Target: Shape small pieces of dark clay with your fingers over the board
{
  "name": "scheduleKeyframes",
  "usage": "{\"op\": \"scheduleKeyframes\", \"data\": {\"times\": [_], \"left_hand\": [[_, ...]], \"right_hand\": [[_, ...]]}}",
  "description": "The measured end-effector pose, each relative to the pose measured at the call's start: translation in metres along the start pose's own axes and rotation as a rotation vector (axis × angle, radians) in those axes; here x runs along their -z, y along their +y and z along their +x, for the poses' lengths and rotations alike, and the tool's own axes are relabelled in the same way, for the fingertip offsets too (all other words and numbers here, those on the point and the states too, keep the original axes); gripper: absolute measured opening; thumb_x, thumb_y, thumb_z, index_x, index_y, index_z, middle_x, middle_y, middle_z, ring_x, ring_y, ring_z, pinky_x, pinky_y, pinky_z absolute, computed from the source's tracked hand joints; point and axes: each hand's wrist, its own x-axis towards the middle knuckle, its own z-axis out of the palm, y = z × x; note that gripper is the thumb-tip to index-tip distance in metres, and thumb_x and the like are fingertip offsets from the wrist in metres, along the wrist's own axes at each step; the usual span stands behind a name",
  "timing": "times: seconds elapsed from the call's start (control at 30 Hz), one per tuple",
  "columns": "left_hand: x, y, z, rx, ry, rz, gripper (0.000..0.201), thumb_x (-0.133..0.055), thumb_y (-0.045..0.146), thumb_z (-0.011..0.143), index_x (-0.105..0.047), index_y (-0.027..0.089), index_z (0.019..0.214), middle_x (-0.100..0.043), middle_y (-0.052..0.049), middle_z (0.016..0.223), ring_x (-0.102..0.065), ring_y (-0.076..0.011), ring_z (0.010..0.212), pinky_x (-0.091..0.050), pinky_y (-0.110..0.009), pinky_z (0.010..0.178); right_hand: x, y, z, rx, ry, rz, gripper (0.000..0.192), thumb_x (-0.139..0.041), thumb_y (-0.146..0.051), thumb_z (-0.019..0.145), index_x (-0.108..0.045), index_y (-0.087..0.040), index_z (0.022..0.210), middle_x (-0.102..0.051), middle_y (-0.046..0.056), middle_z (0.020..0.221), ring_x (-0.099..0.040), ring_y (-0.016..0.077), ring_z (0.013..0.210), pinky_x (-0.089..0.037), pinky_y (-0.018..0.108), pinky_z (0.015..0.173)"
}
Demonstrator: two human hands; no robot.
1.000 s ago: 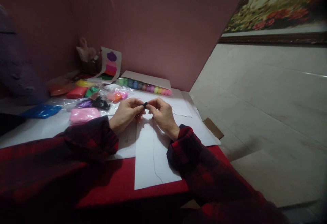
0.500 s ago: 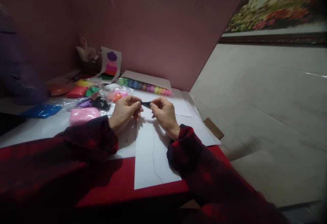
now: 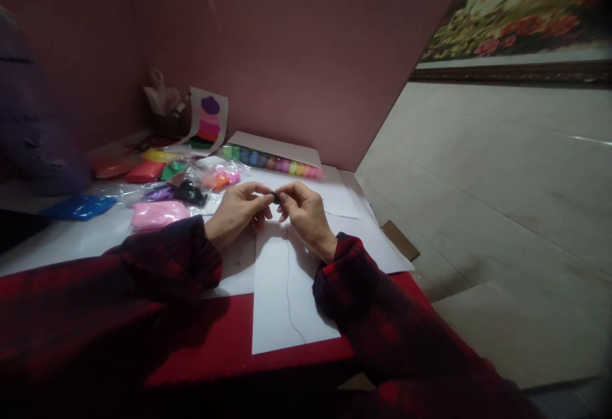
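Left hand point(image 3: 235, 210) and right hand point(image 3: 303, 212) both pinch small black clay bit point(image 3: 276, 198) fingertip-to-fingertip, raised above white paper sheet point(image 3: 282, 291), likely for shaping control.

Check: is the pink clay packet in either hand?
No: the pink clay packet lies on the table, left of the left hand; both hands pinch a small dark piece.

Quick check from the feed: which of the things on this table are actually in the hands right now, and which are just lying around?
In hand:
left hand and right hand, pinching a small black clay piece between fingertips over the white paper sheet.

Lying about:
pink clay bag
blue clay bag
black clay bag
row of coloured clay tubs
colourful picture card
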Motion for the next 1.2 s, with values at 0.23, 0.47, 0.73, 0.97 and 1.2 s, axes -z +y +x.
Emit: {"op": "scheduleKeyframes", "data": {"times": [0.23, 0.47, 0.73, 0.97, 1.2], "left_hand": [[-0.0018, 0.0023, 0.0005, -0.060, 0.068, 0.047, 0.029, -0.079, 0.034, 0.074, -0.059, 0.016, 0.065, -0.062, 0.000, 0.054, -0.051, -0.0085, 0.038, -0.039, -0.021, 0.038], [-0.0031, 0.0029, -0.0002, -0.050, 0.034, 0.039, 0.032, -0.080, 0.040, 0.071, -0.061, 0.015, 0.067, -0.062, 0.000, 0.056, -0.053, -0.0096, 0.041, -0.042, -0.022, 0.040], [-0.0034, 0.0024, 0.0013, -0.051, 0.067, 0.056, 0.023, -0.078, 0.031, 0.072, -0.062, 0.014, 0.071, -0.062, 0.001, 0.056, -0.054, -0.0096, 0.041, -0.043, -0.021, 0.041], [-0.0029, 0.0029, -0.0007, -0.035, -0.039, 0.090, 0.023, -0.068, 0.033, 0.081, -0.063, 0.013, 0.071, -0.062, 0.000, 0.057, -0.053, -0.0091, 0.040, -0.041, -0.021, 0.038], [-0.0034, -0.0003, 0.0017, -0.044, -0.002, 0.021, 0.020, -0.070, 0.026, 0.080, -0.060, 0.014, 0.092, -0.063, 0.003, 0.054, -0.055, -0.0114, 0.039, -0.046, -0.022, 0.040]], "right_hand": [[0.0002, 0.0015, 0.0002, 0.027, -0.012, 0.015, 0.012, -0.059, -0.031, 0.088, -0.063, -0.021, 0.091, -0.064, -0.001, 0.079, -0.059, 0.0106, 0.064, -0.050, 0.024, 0.053], [0.0007, -0.0014, -0.0002, 0.015, 0.011, -0.031, 0.012, -0.066, -0.031, 0.083, -0.063, -0.020, 0.084, -0.067, 0.000, 0.080, -0.060, 0.0115, 0.068, -0.049, 0.023, 0.056], [-0.0005, 0.0002, 0.0010, -0.006, 0.028, 0.049, 0.009, -0.063, -0.028, 0.083, -0.063, -0.019, 0.086, -0.063, -0.002, 0.074, -0.057, 0.0098, 0.057, -0.048, 0.023, 0.046], [0.0000, 0.0009, 0.0009, -0.022, 0.026, 0.015, 0.010, -0.066, -0.028, 0.083, -0.062, -0.020, 0.082, -0.063, -0.002, 0.071, -0.057, 0.0101, 0.058, -0.046, 0.022, 0.047], [0.0019, 0.0027, 0.0021, 0.016, 0.007, -0.065, 0.016, -0.068, -0.034, 0.085, -0.062, -0.019, 0.084, -0.064, -0.001, 0.077, -0.060, 0.0127, 0.070, -0.050, 0.026, 0.060]]}}
